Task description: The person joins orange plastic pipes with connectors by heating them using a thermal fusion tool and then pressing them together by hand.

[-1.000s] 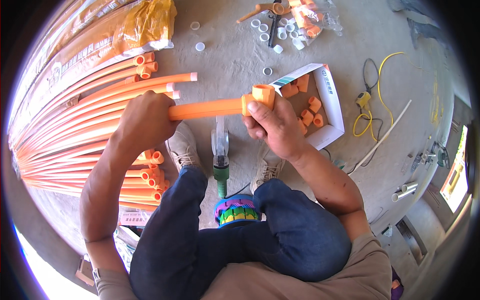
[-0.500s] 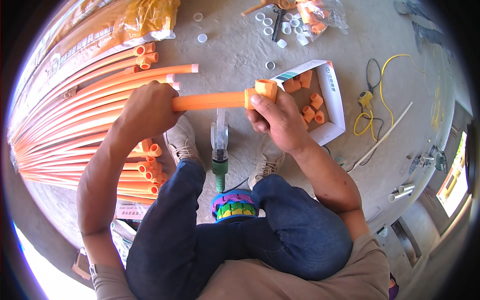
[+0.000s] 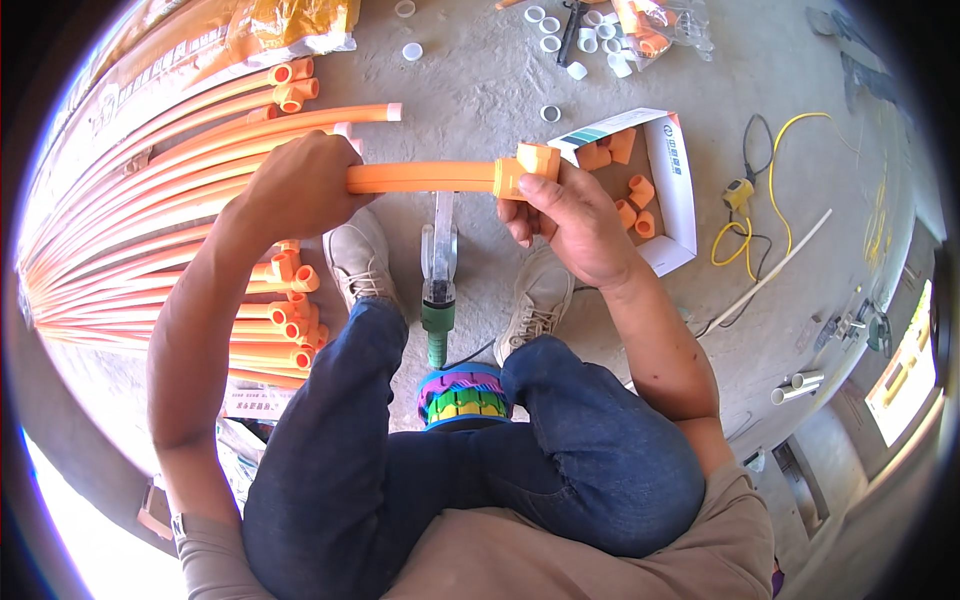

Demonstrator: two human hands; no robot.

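Observation:
My left hand (image 3: 305, 190) grips an orange pipe (image 3: 420, 178) that lies horizontally across my view. At its right end my right hand (image 3: 560, 210) holds an orange fitting (image 3: 537, 158) joined to the pipe, thumb across its lower side and fingers curled beneath. Below the pipe, between my shoes (image 3: 355, 260), stands a tool (image 3: 437, 325) with a green handle and a long metal upper part; its cord runs along the floor. Under me is a round seat (image 3: 462, 398) in purple, green and yellow.
Long orange pipes (image 3: 150, 230), many ending in fittings, fill the left floor beside wrapped bundles (image 3: 250, 25). A white-sided box (image 3: 677, 180) holds orange elbows. White rings (image 3: 550, 45) and a plastic bag (image 3: 670, 35) lie at the back; a yellow cable (image 3: 780, 180) and thin tubes lie right.
Both hands and the held pipe have moved steadily upward in the picture, as has most of the surrounding floor scene, with a slight rightward shift. Both grips look the same.

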